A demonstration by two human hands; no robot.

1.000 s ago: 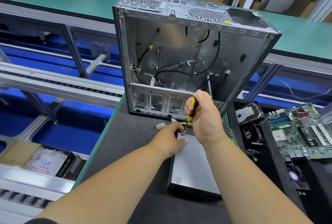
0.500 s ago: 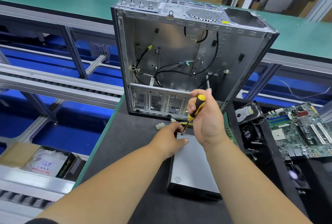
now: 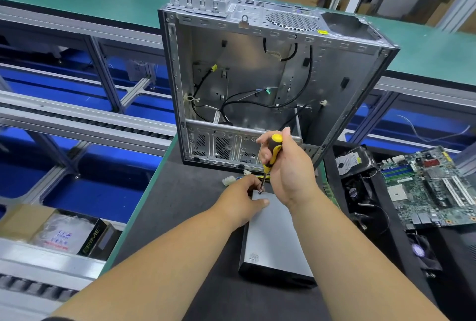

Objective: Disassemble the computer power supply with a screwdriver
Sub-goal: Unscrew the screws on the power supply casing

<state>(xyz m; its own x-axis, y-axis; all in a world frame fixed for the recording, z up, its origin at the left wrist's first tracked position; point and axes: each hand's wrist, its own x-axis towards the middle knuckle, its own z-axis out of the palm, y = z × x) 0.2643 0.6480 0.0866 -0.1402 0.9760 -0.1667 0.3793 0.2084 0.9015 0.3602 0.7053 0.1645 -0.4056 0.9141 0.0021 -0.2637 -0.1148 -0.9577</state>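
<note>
The grey metal power supply (image 3: 273, 238) lies flat on the dark mat, its cable bundle with a white connector (image 3: 228, 180) trailing from the far end. My left hand (image 3: 240, 202) grips the box's far left corner, thumb on top. My right hand (image 3: 288, 166) grips a yellow-and-black screwdriver (image 3: 270, 158), held nearly upright. Its tip sits on a screw at the far left corner of the lid, just beside my left thumb.
An empty open computer case (image 3: 270, 89) stands upright right behind the power supply. To the right lie a hard drive (image 3: 351, 159), a motherboard (image 3: 435, 186) and fans (image 3: 422, 251). Conveyor rails and blue bins run along the left; a box (image 3: 61, 235) sits below left.
The screwdriver handle has turned and tilted slightly in my right hand, with the fingers shifting on it. The tip stays on the same screw and my left hand has not moved.
</note>
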